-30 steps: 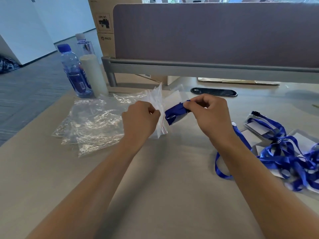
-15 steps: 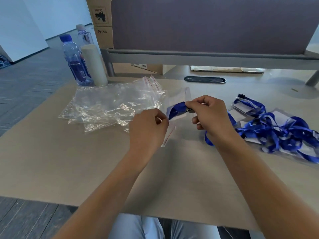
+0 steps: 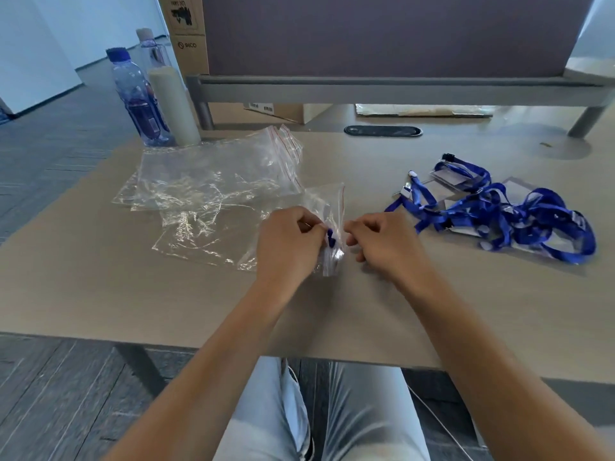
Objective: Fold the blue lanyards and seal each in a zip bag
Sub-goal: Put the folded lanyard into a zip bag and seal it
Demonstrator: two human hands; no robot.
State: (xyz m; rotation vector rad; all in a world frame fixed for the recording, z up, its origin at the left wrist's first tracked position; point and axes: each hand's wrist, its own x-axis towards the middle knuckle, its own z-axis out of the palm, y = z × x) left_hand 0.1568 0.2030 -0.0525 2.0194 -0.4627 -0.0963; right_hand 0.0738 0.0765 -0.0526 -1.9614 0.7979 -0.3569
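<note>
— Left hand [image 3: 289, 241] pinching a zip bag [image 3: 329, 224] just above the table [image 3: 100, 277]; a scrap of blue lanyard [image 3: 330, 235] showing inside, the rest hidden behind fingers and crinkled plastic.

— Right hand [image 3: 382, 242]?

— Curled at the bag's red-lined edge; touching or just short of it, cannot tell; nothing plainly held.

— Around?

— Pile of empty zip bags [image 3: 213, 184] left of the hands, partly under the held one; tangle of blue lanyards with badge sleeves [image 3: 499, 211] to the right, well apart; two bottles [image 3: 139, 101] and a pale cylinder [image 3: 174, 104] at the far left corner; grey partition [image 3: 382, 34] behind.
</note>
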